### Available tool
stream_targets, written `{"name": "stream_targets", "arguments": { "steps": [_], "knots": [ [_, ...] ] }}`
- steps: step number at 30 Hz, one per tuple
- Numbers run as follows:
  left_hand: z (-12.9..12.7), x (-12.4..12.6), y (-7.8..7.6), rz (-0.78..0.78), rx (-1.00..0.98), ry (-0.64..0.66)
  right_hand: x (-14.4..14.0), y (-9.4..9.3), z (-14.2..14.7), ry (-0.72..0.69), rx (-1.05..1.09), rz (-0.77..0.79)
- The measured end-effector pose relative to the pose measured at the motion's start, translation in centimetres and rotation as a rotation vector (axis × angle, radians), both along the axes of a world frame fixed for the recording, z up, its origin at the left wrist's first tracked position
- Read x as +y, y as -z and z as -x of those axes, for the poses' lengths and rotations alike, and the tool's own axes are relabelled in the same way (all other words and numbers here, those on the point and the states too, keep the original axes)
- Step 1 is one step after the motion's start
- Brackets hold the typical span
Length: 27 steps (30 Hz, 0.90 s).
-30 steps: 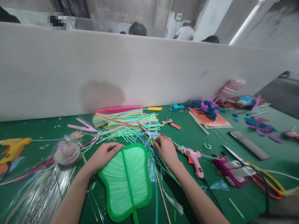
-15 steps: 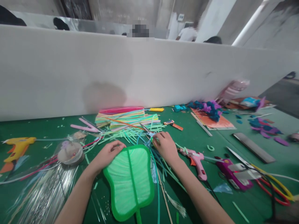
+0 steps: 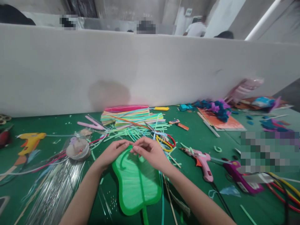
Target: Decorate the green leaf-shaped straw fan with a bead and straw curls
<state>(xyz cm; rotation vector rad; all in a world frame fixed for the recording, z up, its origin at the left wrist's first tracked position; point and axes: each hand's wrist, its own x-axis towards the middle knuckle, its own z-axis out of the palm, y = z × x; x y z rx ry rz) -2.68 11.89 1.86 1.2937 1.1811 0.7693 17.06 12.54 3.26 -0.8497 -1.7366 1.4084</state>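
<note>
A green leaf-shaped fan lies flat on the green table, its handle pointing toward me. My left hand grips the fan's top left rim with curled fingers. My right hand is over the top middle of the fan, its fingertips pinched on the rim right next to my left fingers. I cannot tell whether something small is pinched there too. Scissors with yellow and red handles lie just right of my right hand, among loose green and blue strips.
A stack of coloured strips sits behind the fan. A pink glue gun and a purple tool lie to the right, a yellow glue gun and a round clear container to the left. A white partition backs the table.
My right hand left the strips and scissors and moved left onto the fan's top rim beside my left hand. The scissors are now uncovered.
</note>
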Motion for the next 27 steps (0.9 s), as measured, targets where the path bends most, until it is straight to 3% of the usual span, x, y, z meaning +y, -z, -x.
{"name": "stream_targets", "arguments": {
  "steps": [1,3,7,10,18,22,27],
  "knots": [
    [0.0,0.0,0.1,0.004,-0.007,-0.002,-0.1,0.0,0.1,0.007,0.031,0.068],
    [0.0,0.0,0.1,0.01,-0.021,-0.005,-0.5,-0.1,0.1,0.058,-0.031,0.017],
    [-0.2,-0.2,-0.1,0.017,-0.042,-0.02,-1.0,0.3,-0.1,0.178,-0.383,-0.495],
    [-0.5,-0.4,-0.3,0.012,-0.05,-0.044,-1.0,0.8,-0.2,0.159,-0.525,-0.704],
    [-0.2,-0.7,-1.0,0.022,-0.03,0.003,-0.4,0.3,-0.7,0.31,-0.544,-0.711],
    [0.4,-0.9,-1.5,-0.051,0.013,0.1,-0.5,0.3,-1.1,0.312,-0.609,-0.724],
    [0.9,-0.9,-1.5,-0.101,0.036,0.179,-0.9,0.0,-1.4,0.288,-0.486,-0.653]
  ]
}}
